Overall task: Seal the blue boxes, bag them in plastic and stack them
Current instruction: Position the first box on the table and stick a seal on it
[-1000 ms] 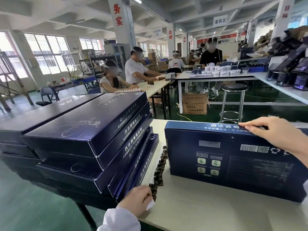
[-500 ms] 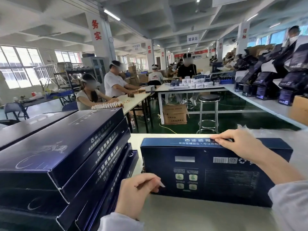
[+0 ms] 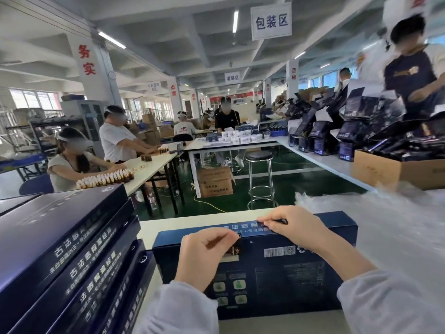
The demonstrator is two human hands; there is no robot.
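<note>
While my right hand [image 3: 296, 227] grips the top edge of the blue box [image 3: 289, 273] standing on the tabletop [image 3: 192, 221] and my left hand [image 3: 204, 256] pinches a sticker [image 3: 236, 247], I'd press it squarely across the seam.

A metal stool [image 3: 258, 155] stands on the green floor [image 3: 301, 186] near a carton [image 3: 215, 183] under a white table [image 3: 231, 145].

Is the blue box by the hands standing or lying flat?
Standing on edge: the blue box turns its barcode face toward the camera, narrow side up.
</note>
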